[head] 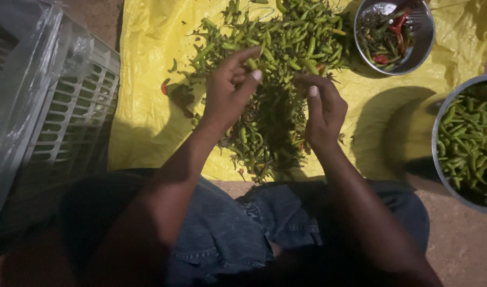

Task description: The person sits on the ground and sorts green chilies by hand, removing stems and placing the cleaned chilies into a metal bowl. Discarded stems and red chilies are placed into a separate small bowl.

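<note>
Green chillies (pixel 286 48) form a loose heap of slim, glossy pods, most with thin stalks attached, a few red ones mixed in. The heap lies on a yellow plastic sheet (pixel 142 106) spread on the ground, directly ahead of the person's knees. The left hand (pixel 230 93) sits over the heap's centre with fingers curled and thumb extended; whether it pinches a pod cannot be told. The right hand (pixel 323 114) rests just beside it, fingers bent inward, grip likewise unclear. A small steel bowl (pixel 421 50) at the sheet's far edge contains red and dark chillies. A larger steel bowl (pixel 440 154) to the right holds sorted green pods. A white slatted crate (pixel 73 111) stands left.
</note>
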`<state>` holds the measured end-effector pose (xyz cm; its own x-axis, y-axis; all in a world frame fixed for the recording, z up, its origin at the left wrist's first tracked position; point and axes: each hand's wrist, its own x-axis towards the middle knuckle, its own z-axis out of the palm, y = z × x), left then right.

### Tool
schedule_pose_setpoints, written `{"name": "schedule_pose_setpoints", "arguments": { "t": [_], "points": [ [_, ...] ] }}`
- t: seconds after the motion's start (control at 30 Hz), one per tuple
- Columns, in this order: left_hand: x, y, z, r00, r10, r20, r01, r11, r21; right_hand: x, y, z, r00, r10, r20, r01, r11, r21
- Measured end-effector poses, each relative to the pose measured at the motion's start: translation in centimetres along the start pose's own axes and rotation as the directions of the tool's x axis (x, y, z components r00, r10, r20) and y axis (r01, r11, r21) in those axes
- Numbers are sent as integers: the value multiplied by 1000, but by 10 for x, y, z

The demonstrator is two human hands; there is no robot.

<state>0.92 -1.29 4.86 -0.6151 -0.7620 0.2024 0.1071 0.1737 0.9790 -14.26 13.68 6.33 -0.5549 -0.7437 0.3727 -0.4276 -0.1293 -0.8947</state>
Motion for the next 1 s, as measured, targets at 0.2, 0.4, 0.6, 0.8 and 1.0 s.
{"name": "schedule_pose_setpoints", "arguments": {
  "t": [0.2, 0.4, 0.6, 0.8, 1.0],
  "points": [
    [4, 21, 2, 995, 102, -12, -102, 995, 19, -1, 2, -2, 996, -66, 64, 75, 985, -155],
    [5, 21, 6, 910, -410, -60, 410, 912, -22, -3, 8, 7, 993, -21, 113, 14, 998, 69],
    [4, -20, 9, 966, -249, 73, 256, 868, -425, -6, 15, 5, 996, 17, 86, -37, 971, 235],
    [2, -29, 14, 983, -174, 63, 185, 917, -353, -7, 23, 7, 955, 211, 207, -238, 964, 115],
    [-4, -18, 18, 972, -208, 112, 227, 951, -209, -13, 24, 13, 959, 220, 181, -229, 973, 32]
  ]
}}
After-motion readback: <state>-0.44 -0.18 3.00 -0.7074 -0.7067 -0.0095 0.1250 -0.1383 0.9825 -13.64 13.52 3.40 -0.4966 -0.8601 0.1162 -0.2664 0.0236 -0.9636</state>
